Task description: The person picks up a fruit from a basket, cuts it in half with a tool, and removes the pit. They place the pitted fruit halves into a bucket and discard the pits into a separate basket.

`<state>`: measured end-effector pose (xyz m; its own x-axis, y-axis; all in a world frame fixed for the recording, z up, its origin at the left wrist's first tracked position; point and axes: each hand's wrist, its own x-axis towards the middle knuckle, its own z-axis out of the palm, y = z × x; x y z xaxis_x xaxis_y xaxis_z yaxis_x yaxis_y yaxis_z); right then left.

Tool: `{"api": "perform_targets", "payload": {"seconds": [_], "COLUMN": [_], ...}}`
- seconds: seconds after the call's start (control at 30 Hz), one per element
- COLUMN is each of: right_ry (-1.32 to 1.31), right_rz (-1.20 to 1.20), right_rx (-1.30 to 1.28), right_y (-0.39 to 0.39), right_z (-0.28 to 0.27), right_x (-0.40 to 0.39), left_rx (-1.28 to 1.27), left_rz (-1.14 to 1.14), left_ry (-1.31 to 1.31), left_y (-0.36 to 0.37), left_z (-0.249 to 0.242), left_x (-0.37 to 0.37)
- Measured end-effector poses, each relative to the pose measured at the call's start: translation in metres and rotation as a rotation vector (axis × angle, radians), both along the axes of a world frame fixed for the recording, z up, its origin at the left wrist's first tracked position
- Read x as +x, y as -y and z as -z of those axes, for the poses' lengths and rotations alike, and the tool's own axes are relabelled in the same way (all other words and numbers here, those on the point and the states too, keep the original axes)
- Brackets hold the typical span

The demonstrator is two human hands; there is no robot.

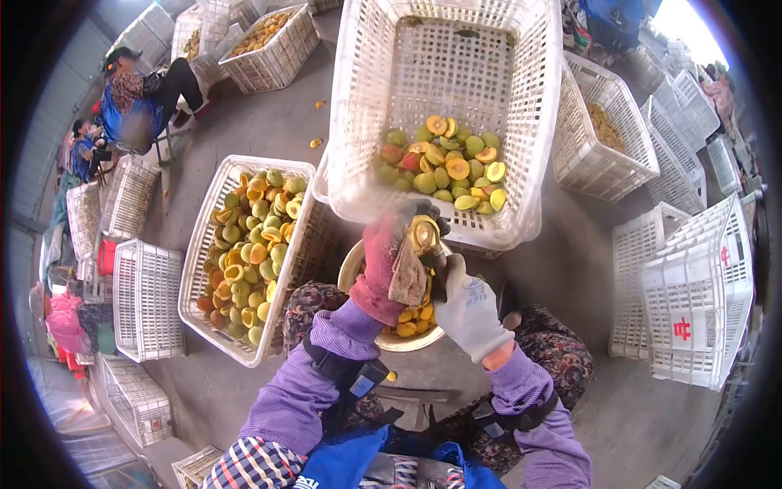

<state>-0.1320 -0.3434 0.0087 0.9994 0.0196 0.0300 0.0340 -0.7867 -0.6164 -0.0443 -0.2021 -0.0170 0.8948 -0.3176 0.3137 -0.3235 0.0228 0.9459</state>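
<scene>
My left hand (386, 265), in a red glove with a tan cloth patch, grips a halved yellow peach (423, 235), cut face up. In a white glove, my right hand (471, 306) is closed around a small dark tool (440, 265) held against the fruit; its exact kind is hard to make out. Beneath both hands stands a round pale bucket (358, 259) with orange-yellow fruit pieces (414, 323) inside. Just ahead, a large white crate (362, 98) holds whole and cut peaches (444, 167) at its near end.
To the left, another white crate (303, 169) is filled with peach halves (252, 253). Stacked crates (692, 285) stand at the right, and a crate of orange fruit (599, 130) sits farther back. A seated person (134, 106) is at the upper left. Fruit scraps (315, 143) lie on the floor.
</scene>
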Motion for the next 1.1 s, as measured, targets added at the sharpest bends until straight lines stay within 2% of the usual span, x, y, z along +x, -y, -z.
{"api": "perform_targets", "payload": {"seconds": [0.03,0.1,0.13,0.2,0.27,0.33,0.43,0.53,0.63,0.67,0.73,0.83,0.9,0.97,1.03,1.1], "right_ry": [-0.003,0.029,0.047,0.092,0.167,0.282,0.027,-0.071,0.070,0.096,0.148,-0.022,-0.030,-0.224,-0.583,-0.072], "right_rz": [-0.004,-0.061,-0.085,-0.146,-0.174,-0.157,-0.015,0.035,-0.028,-0.061,-0.127,-0.229,-0.258,-0.235,-0.155,-0.267], "right_rx": [0.015,0.180,0.264,0.213,0.184,0.167,0.193,0.183,0.381,0.370,0.350,0.487,0.478,0.627,0.913,0.568], "right_y": [-0.001,-0.001,-0.001,0.003,0.006,0.010,0.006,-0.006,-0.011,-0.010,-0.005,0.003,0.007,0.009,0.014,0.010], "right_z": [0.002,0.006,0.007,0.005,0.006,0.008,0.000,0.007,0.018,0.019,0.010,-0.007,-0.004,-0.007,-0.026,-0.005], "right_x": [-0.001,-0.001,-0.001,0.000,0.002,0.007,0.004,0.004,0.004,0.004,0.004,0.000,0.003,0.002,0.004,0.007], "left_rx": [0.125,0.013,-0.221,-0.452,-0.452,-0.463,-0.487,-0.443,-0.308,-0.260,-0.375,-0.790,-0.726,-0.644,-0.590,-0.616], "left_rz": [-0.002,0.036,0.080,0.124,0.131,0.137,0.111,0.034,-0.026,-0.031,0.095,0.441,0.364,0.326,0.329,0.313], "left_ry": [0.092,-0.025,-0.233,-0.478,-0.552,-0.581,-0.589,-0.503,-0.253,-0.179,-0.378,-0.783,-0.704,-0.626,-0.593,-0.698], "left_y": [-0.003,-0.007,-0.010,-0.013,-0.010,-0.001,0.011,0.011,0.009,0.008,0.005,-0.004,-0.002,-0.001,0.002,0.007], "left_z": [-0.007,-0.008,-0.001,0.002,0.001,-0.003,-0.010,-0.010,-0.007,-0.007,-0.020,-0.053,-0.048,-0.045,-0.047,-0.045], "left_x": [0.002,-0.001,-0.007,-0.008,0.003,0.008,-0.002,-0.007,0.004,0.009,0.008,-0.001,-0.001,-0.006,-0.005,0.001]}}
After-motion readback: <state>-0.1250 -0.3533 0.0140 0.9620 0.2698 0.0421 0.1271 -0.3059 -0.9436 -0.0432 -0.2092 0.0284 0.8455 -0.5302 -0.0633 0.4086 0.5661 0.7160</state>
